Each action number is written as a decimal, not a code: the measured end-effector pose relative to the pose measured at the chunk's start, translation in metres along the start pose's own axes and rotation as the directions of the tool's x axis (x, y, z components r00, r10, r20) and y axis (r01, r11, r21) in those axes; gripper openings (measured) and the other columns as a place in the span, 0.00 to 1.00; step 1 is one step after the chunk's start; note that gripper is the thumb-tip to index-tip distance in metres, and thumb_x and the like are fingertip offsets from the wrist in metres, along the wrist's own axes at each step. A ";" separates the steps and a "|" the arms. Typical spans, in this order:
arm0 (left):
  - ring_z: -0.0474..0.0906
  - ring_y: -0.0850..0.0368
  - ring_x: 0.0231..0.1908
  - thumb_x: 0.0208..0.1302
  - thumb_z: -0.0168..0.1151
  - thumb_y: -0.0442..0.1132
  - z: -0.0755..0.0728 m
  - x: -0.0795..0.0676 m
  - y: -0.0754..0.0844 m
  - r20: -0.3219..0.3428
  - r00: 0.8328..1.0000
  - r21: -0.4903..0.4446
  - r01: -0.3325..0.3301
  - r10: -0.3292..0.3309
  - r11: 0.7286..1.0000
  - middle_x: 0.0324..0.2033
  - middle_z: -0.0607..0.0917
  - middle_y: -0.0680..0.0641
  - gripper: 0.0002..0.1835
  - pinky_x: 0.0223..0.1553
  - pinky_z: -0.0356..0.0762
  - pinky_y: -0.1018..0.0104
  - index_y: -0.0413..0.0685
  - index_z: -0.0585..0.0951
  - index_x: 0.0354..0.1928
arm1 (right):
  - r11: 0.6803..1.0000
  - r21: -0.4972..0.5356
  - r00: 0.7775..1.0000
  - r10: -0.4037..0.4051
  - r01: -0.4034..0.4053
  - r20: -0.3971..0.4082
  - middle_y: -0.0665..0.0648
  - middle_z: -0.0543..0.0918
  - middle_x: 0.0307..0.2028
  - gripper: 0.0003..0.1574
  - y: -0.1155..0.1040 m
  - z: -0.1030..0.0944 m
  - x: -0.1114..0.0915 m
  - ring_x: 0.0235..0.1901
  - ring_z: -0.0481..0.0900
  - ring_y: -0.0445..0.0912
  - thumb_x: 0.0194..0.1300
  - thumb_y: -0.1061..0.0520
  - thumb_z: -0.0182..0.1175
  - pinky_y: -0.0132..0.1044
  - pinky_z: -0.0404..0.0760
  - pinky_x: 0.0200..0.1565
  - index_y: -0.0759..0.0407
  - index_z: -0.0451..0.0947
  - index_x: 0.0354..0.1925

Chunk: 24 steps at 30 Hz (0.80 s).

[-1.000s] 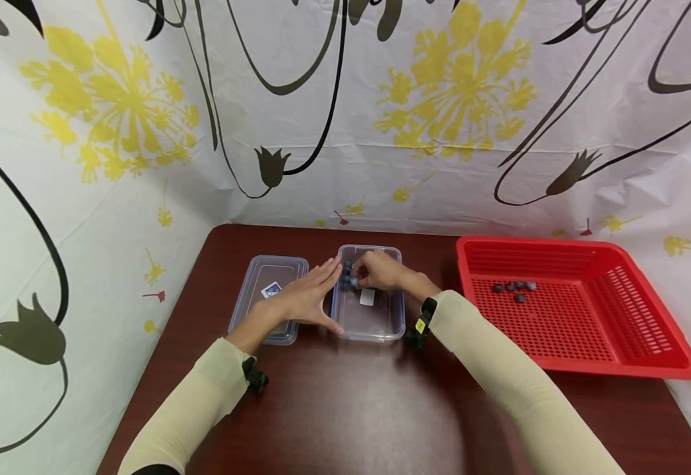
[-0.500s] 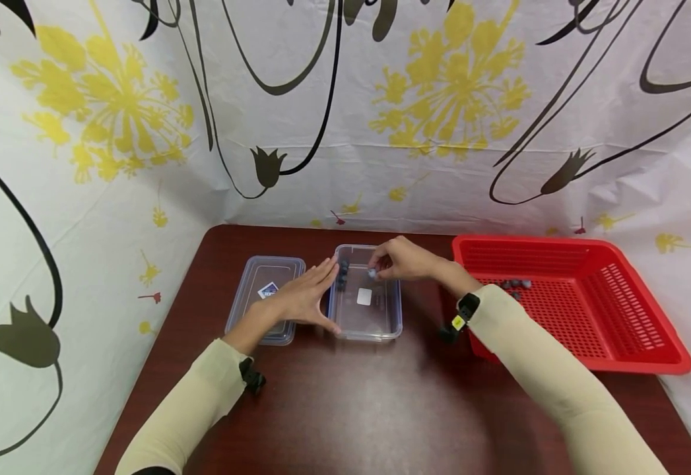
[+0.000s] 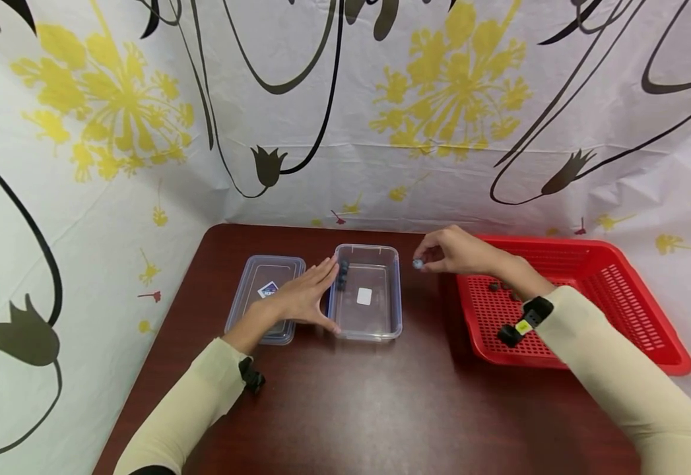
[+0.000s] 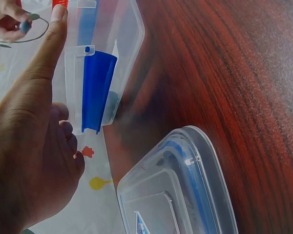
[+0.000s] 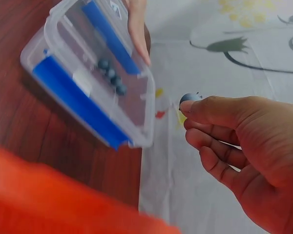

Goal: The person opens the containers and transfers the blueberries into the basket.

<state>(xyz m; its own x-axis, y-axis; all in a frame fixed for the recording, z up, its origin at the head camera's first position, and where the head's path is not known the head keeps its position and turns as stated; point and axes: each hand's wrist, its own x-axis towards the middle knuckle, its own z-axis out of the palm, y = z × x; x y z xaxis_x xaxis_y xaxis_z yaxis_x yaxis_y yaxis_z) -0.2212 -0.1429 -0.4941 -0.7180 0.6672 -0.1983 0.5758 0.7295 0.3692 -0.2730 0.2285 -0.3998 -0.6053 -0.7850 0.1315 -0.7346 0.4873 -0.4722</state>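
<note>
In the head view, my left hand (image 3: 300,297) spreads its straight fingers and thumb along the left side of a clear plastic box (image 3: 375,323). Several blueberries (image 3: 342,274) lie in a row along the box's left wall; in the right wrist view they show as dark round berries (image 5: 112,78). To the right of the box, raised above the table, my right hand (image 3: 458,252) pinches one blueberry (image 3: 418,264) between thumb and fingertips. Up close, the thumb partly covers that blueberry (image 5: 186,100). Blue side flaps (image 4: 98,90) hang on the box.
A clear plastic lid (image 3: 250,290) with a blue-and-white label lies left of the box, partly behind my left hand. On the right stands a red perforated basket (image 3: 612,359) with a few blueberries (image 3: 493,286), partly covered by my right forearm. A patterned sheet hangs behind the table.
My right hand has lifted a blueberry from inside the box and carried it right, past the box's right wall toward the red basket. My left hand stays at the box's left side.
</note>
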 end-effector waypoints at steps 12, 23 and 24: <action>0.29 0.47 0.84 0.51 0.74 0.76 -0.001 -0.002 0.001 -0.004 1.000 0.003 -0.005 0.005 1.000 0.85 0.31 0.43 0.78 0.83 0.38 0.48 0.40 0.38 0.85 | 0.988 -0.068 0.990 0.136 -0.138 -0.037 0.40 0.89 0.34 0.12 0.041 -0.034 -0.072 0.34 0.86 0.34 0.58 0.64 0.79 0.34 0.87 0.37 0.50 0.91 0.39; 0.30 0.48 0.84 0.50 0.72 0.79 -0.001 -0.003 0.001 -0.007 1.000 0.012 0.012 -0.012 1.000 0.85 0.31 0.45 0.79 0.83 0.38 0.49 0.42 0.37 0.85 | 0.955 -0.035 0.956 0.294 -0.295 -0.012 0.49 0.91 0.32 0.11 0.094 -0.043 -0.129 0.33 0.85 0.34 0.59 0.69 0.76 0.28 0.84 0.35 0.56 0.91 0.38; 0.30 0.48 0.84 0.50 0.72 0.79 -0.001 -0.002 0.001 -0.007 1.000 0.011 0.012 -0.012 1.000 0.85 0.31 0.45 0.78 0.83 0.38 0.48 0.42 0.37 0.85 | 0.948 -0.027 0.949 0.316 -0.316 -0.004 0.49 0.91 0.31 0.11 0.099 -0.043 -0.134 0.33 0.85 0.33 0.59 0.69 0.76 0.28 0.83 0.35 0.56 0.91 0.37</action>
<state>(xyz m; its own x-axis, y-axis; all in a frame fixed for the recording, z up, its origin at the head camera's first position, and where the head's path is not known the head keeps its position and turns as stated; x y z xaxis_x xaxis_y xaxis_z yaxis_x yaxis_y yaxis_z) -0.2194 -0.1437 -0.4929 -0.7276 0.6574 -0.1961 0.5716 0.7391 0.3564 -0.2773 0.3983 -0.4266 -0.8074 -0.5896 -0.0212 -0.5139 0.7205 -0.4656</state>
